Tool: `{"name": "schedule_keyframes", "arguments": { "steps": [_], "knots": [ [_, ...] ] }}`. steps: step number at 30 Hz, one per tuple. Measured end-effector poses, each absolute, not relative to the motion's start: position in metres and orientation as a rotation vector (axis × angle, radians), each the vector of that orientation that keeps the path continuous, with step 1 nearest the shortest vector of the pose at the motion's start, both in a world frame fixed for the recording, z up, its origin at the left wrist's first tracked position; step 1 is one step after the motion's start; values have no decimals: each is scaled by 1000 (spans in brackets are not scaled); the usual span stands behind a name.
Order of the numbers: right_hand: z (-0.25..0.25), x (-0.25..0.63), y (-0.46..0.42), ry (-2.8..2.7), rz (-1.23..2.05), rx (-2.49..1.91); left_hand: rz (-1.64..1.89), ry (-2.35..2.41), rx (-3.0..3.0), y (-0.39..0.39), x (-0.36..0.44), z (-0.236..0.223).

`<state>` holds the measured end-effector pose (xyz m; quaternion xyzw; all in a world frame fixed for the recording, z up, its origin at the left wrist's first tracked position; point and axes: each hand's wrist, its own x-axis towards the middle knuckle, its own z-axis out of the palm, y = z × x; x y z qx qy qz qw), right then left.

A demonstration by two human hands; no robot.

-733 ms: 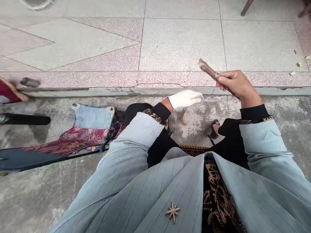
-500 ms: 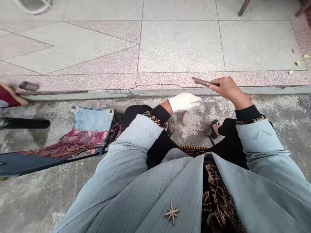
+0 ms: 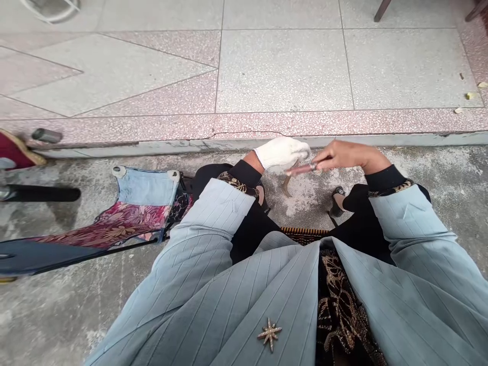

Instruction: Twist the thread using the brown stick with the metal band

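My left hand [image 3: 282, 152], in a white knitted glove, is closed just in front of my knees. What its fingers hold, if anything, is hidden. A curved, hook-shaped brown piece [image 3: 285, 187] shows just below the glove; I cannot tell whether it is held or lies on the concrete. My bare right hand [image 3: 341, 155] is closed on a brown stick-like handle [image 3: 301, 169] with a silvery band near my fingers. The handle points left, its end blurred, under the gloved fingertips and across the top of the curved piece.
A tiled step [image 3: 282, 71] with a cracked edge runs across in front. To the left are a folding seat of denim and red flowered cloth [image 3: 129, 216], a black tube [image 3: 46, 193], a small metal cylinder [image 3: 47, 135] and a red shoe [image 3: 17, 151]. Scraps [image 3: 471, 95] lie at right.
My right hand has come down and left with the handle, bringing its end from above the step's edge to below my gloved hand. My left hand has shifted slightly left and up.
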<state>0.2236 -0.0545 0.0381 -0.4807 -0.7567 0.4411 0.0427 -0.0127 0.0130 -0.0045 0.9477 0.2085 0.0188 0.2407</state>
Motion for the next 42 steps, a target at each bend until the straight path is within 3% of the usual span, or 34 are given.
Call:
{"name": "schedule_keyframes", "arguments": {
  "steps": [3, 8, 16, 23, 29, 32, 39, 42],
  "knots": [
    [60, 236, -54, -1991, 1380, -1365, 169, 622, 2438, 14, -13, 0],
    [62, 237, -50, -1421, 1061, -1314, 13, 578, 2454, 3, -6, 6],
    [23, 236, -30, -2089, 451, -2056, 130, 546, 2471, -8, -9, 19],
    [23, 222, -39, -2549, 937, -1916, 351, 748, 2357, 4, -19, 18],
    [43, 219, -51, -2447, 1603, -1419, 348, 781, 2265, 9, -19, 21],
    [56, 222, -57, -2309, 1697, -1290, 292, 770, 2249, 13, -15, 16],
    [65, 234, -56, -1755, 1081, -1515, 2, 619, 2287, 2, -1, 2],
    [53, 235, -49, -1759, 841, -1720, -115, 502, 2286, -8, 4, 4]
  ]
}}
